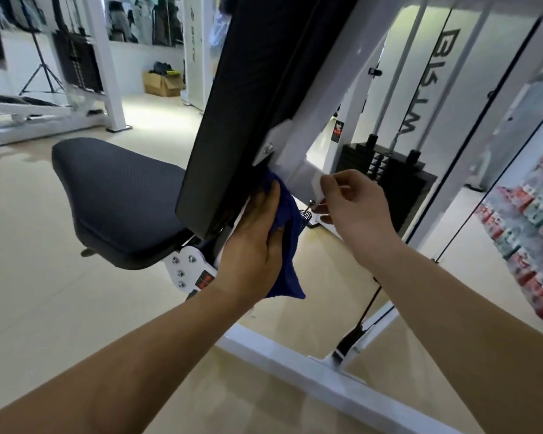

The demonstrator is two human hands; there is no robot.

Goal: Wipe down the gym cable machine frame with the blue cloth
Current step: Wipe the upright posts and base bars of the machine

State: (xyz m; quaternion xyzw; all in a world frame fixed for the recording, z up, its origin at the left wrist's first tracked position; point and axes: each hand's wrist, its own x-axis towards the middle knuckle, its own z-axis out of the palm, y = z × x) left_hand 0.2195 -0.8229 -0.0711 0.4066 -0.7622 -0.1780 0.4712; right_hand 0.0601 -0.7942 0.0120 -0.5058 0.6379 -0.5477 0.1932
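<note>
Lowest and closest, the white base bar (295, 371) of the cable machine frame (298, 170) crosses the floor. Up the frame, the left hand (254, 242) grips the blue cloth (290, 233), fingers curled round it, pressing it to the frame beside the black back pad (248, 104). The right hand (358, 211) pinches the frame's white bracket (317, 186). Left of the frame sits the seat (116, 195); behind the frame, the weight stack (386, 170).
</note>
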